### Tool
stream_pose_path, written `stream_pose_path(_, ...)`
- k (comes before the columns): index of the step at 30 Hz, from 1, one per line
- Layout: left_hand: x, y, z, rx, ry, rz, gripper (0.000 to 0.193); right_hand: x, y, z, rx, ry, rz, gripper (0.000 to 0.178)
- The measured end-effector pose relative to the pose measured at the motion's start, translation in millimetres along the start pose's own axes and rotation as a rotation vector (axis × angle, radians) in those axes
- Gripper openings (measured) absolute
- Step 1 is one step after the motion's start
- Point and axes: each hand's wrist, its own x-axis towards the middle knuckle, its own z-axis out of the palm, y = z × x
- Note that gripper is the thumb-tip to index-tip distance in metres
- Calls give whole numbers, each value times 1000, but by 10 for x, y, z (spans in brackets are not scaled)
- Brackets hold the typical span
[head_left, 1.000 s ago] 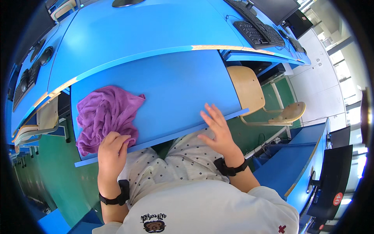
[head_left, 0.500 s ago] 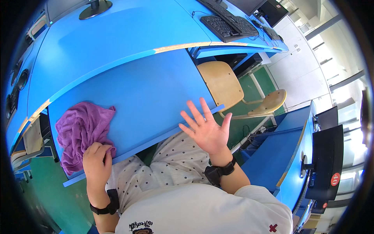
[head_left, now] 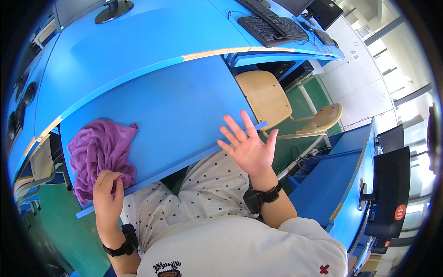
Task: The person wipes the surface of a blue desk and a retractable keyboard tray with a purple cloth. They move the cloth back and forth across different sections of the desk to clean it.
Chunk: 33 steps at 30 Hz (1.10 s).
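Note:
A crumpled purple towel point(head_left: 102, 143) lies heaped at the left end of a blue pull-out tray point(head_left: 180, 115). My left hand point(head_left: 108, 188) is closed on the towel's near edge, with a fold pinched between thumb and fingers. Out to the right, my right hand point(head_left: 251, 148) is raised above the tray's front corner, palm up and fingers spread, holding nothing. Each wrist wears a black band with a small box on it.
Above the tray runs the blue desktop point(head_left: 129, 44), with a monitor stand point(head_left: 114, 11) and stacked black keyboards point(head_left: 272, 28). A wooden chair point(head_left: 263, 99) stands to the right. Farther right, another blue desk point(head_left: 323, 184) carries black monitors point(head_left: 390, 189). My lap is under the tray's front edge.
My left hand has shifted slightly left and turned, with its thumb now showing against a pinched fold of towel. My right hand has moved a little to the right and stays spread.

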Motion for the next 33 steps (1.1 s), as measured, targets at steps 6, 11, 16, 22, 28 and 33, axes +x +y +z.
stream_pose_path(6,34,119,-206,-55,-221,-133,9,32,-1,-117,-18,-52,-3,95)
stream_pose_path(11,80,-108,-322,17,-295,-52,16,83,-62,-194,-166,-72,-89,91)
stream_pose_path(16,192,-81,-230,245,-348,52,24,122,-141,-234,-526,-19,-167,85)
stream_pose_path(22,146,-210,-259,392,-325,416,18,153,-46,-251,-1193,8,-247,49)
stream_pose_path(28,198,-149,-311,386,-526,216,39,238,14,-67,-1643,10,-268,27)
stream_pose_path(33,267,-233,-199,476,-574,451,47,332,66,-66,-1606,-19,-271,27)
